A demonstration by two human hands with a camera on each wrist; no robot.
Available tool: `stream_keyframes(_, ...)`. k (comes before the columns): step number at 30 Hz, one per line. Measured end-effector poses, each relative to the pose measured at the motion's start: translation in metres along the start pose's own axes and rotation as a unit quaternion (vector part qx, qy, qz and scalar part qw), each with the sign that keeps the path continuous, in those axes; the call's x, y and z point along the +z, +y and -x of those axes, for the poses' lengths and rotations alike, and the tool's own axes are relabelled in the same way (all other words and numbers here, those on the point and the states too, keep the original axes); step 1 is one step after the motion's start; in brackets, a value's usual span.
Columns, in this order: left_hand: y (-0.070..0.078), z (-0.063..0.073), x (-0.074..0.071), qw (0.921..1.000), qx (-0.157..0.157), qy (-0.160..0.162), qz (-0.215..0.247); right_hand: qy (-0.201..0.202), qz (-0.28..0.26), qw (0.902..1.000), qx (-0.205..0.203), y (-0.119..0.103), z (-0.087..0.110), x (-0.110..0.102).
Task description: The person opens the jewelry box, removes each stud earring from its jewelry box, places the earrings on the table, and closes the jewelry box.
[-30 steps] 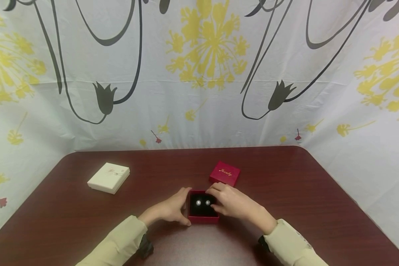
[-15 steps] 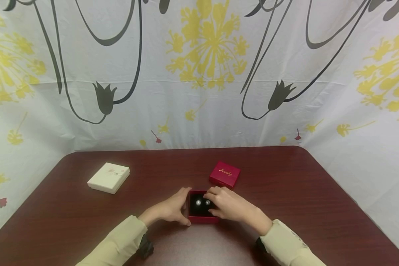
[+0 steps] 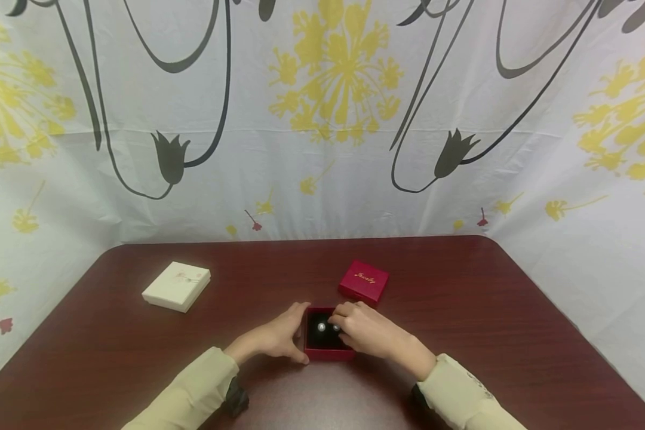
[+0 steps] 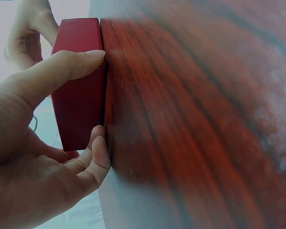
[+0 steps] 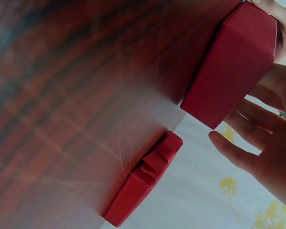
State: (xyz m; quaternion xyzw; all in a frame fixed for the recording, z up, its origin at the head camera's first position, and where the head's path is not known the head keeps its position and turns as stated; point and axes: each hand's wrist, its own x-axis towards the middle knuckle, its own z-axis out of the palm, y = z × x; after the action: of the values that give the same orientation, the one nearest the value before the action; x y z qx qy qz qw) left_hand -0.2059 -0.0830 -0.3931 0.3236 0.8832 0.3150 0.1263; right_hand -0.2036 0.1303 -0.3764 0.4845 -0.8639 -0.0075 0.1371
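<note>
An uncovered red jewelry box [image 3: 329, 355] stands on the table with a black insert that holds two pearl earrings. My left hand [image 3: 275, 335] grips its left side; in the left wrist view the thumb [image 4: 81, 64] lies along the box wall [image 4: 81, 107]. The left pearl earring [image 3: 321, 327] is in plain sight. My right hand [image 3: 371, 330] reaches over the right edge, its fingers curled about the right pearl earring [image 3: 337, 328], which is partly covered. Whether they pinch it is hidden, also in the right wrist view, where the box wall [image 5: 233, 67] blocks the fingertips.
The red lid [image 3: 364, 280], marked "Jewelry" in gold, lies just behind the box; its bow [image 5: 155, 162] shows in the right wrist view. A white box [image 3: 176, 286] sits at the back left. A patterned curtain [image 3: 322, 179] hangs behind the table [image 3: 462, 286].
My right hand has moved a little left and down over the box. Its fingers have drawn in around the right earring, covering more of it. My left hand stays on the box.
</note>
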Motion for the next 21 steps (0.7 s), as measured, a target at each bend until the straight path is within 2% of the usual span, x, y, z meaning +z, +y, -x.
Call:
stream_keyframes(7,-0.0002,-0.0009,-0.0003,1.0000,0.000,-0.001,0.005,0.007,0.029,0.9995,-0.004,-0.0007,-0.0015,-0.0004)
stream_keyframes(21,-0.0014,-0.0011,0.0007,1.0000,0.004,0.003,0.008,0.011,0.038,0.9992,0.000,-0.0029,-0.0036,-0.0003)
